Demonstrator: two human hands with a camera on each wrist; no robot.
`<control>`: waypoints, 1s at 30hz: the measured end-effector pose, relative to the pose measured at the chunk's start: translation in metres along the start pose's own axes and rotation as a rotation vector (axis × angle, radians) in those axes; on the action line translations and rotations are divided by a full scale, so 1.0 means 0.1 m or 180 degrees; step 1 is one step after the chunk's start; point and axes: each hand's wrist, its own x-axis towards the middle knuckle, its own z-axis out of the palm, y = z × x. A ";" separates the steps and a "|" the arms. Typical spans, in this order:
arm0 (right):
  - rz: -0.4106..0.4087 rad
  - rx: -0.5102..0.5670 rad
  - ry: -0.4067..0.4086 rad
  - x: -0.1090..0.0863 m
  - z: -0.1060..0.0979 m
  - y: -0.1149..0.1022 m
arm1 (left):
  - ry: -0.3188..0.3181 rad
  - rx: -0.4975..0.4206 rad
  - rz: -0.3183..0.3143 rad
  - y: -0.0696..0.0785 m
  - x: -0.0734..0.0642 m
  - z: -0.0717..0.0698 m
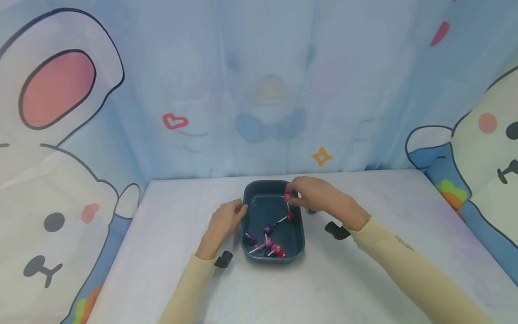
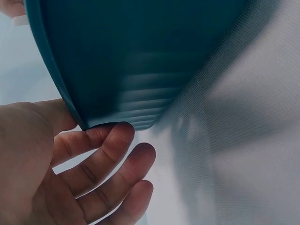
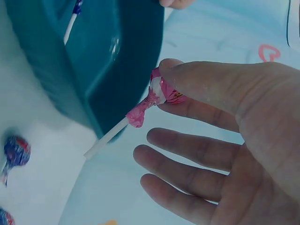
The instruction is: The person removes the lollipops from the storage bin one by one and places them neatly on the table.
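Note:
A dark teal plastic bin (image 1: 259,211) stands on the white table. My left hand (image 1: 222,225) grips its left rim, with the thumb and the fingers on either side of the edge in the left wrist view. Over the bin's far right corner, my right hand (image 1: 317,194) pinches a pink-wrapped lollipop (image 3: 161,91) between thumb and index finger, the white stick pointing away from the palm. Inside the bin lie several lollipops, among them a purple one (image 1: 268,229), a red one (image 1: 290,217) and a pink and red cluster (image 1: 276,249) at the near end.
Outside the bin, a blue-purple lollipop (image 3: 17,150) and part of another lollipop (image 3: 5,218) lie on the table, mostly hidden behind my right hand in the head view. A light blue cartoon curtain (image 1: 194,148) hangs behind the table's far edge.

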 end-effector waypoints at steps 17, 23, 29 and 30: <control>0.0405 0.0241 0.0034 -0.24 0.07 0.44 | 0.0037 -0.0005 -0.0014 0.02 -0.01 0.00; 0.0472 0.0239 -0.0009 -0.27 0.12 0.57 | 0.0006 -0.0021 -0.0030 0.02 -0.01 0.00; 0.0517 0.0194 -0.0101 -0.25 0.16 0.69 | 0.0014 -0.0017 -0.0032 0.02 -0.01 0.01; 0.0532 0.0185 -0.0120 -0.24 0.18 0.71 | 0.0012 -0.0011 -0.0031 0.02 -0.01 0.01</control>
